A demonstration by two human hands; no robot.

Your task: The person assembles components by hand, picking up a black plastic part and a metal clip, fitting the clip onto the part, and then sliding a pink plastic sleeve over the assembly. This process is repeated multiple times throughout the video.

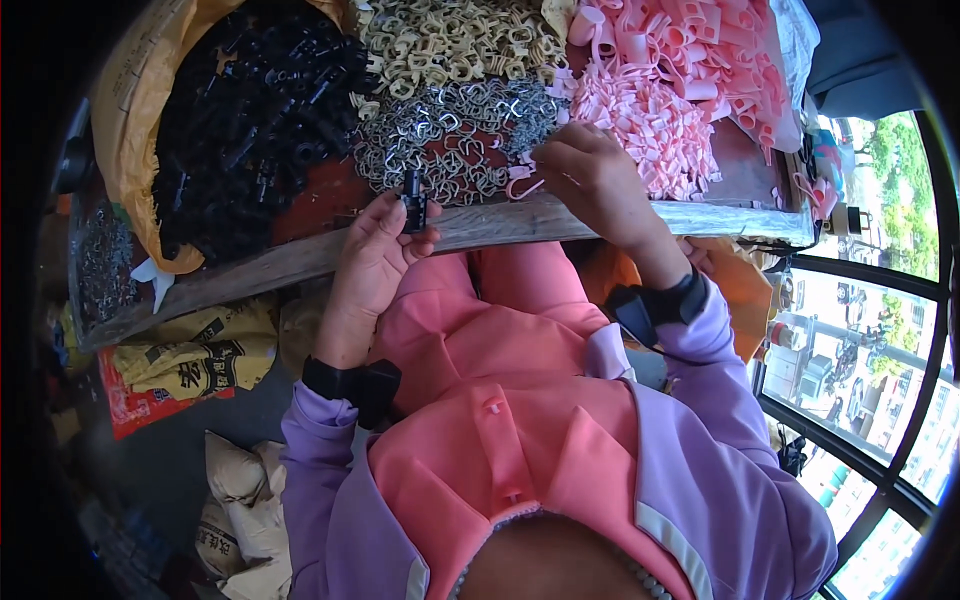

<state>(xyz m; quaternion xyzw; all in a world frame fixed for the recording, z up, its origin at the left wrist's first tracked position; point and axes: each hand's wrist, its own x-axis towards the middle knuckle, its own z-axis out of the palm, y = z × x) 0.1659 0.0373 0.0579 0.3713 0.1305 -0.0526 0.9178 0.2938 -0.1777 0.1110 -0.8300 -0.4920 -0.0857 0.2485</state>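
Observation:
Above the table's front edge, my left hand [378, 255] pinches a small black plastic part [414, 203] between thumb and fingers, held upright. My right hand [600, 185] hovers over the tabletop to the right, its fingertips pressed together. What lies in those fingertips, if anything, is too small to make out. Close beside them is a pink hook-shaped piece [522, 186]. A heap of bent metal rings [440, 130] spreads between my hands, with a pile of small grey metal bits [530, 118] at its right side.
Black plastic parts [250, 130] fill an open orange sack [130, 130] at the left. Cream-coloured clips [460, 40] lie at the back. Small pink pieces [645, 125] and larger pink parts [700, 45] are heaped at the right. A wooden edge [480, 228] runs along the table's front.

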